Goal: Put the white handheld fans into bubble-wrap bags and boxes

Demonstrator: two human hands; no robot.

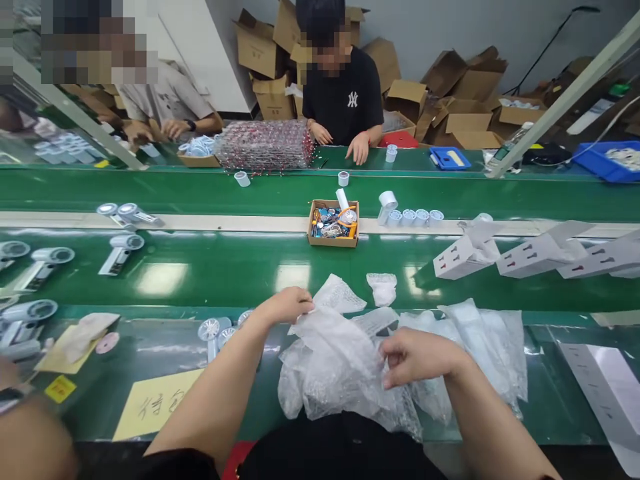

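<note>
A heap of clear bubble-wrap bags (335,380) lies on the bench in front of me. My left hand (290,305) pinches the upper left edge of a translucent bag (333,333) on top of the heap. At the bag's right side, my right hand (420,357) has its fingers curled against the plastic, with the thumb below. More bags holding pale blue items (477,340) lie to the right of that hand. Beyond the heap sit two wrapped pieces, one a small bubble-wrapped bundle (383,290). Several light blue hair-dryer-like bodies (210,330) are partly hidden behind my left forearm.
A green conveyor (240,267) runs across, carrying dryer-like bodies (123,250) at left. A small cardboard box of parts (333,240) stands mid-line. White boxes (465,257) line the right. A yellow note (155,403) lies left. Two co-workers sit opposite; another person's arm (30,427) is at left.
</note>
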